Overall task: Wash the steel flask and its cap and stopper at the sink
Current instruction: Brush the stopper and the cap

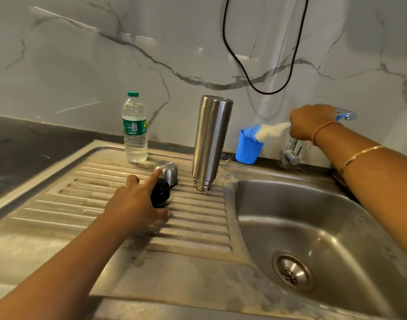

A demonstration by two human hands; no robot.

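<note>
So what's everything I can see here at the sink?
steel flask: one, silver, upside down on the drainboard
cap: one, silver, on the drainboard left of the flask
stopper: one, black, in front of the cap
water bottle: one, clear with green lid, behind the cap
cup: one, blue, by the wall
brush: one, white bristles, at the cup's rim
tap: one, silver, behind the basin
cable: one, black, hanging on the wall
left hand: index finger touching the cap
right hand: gripping the brush

A white marble wall [82,54] with grey veins reflects light; a black cable [267,93] hangs before it, a dark countertop [24,146] lies below it.
</note>
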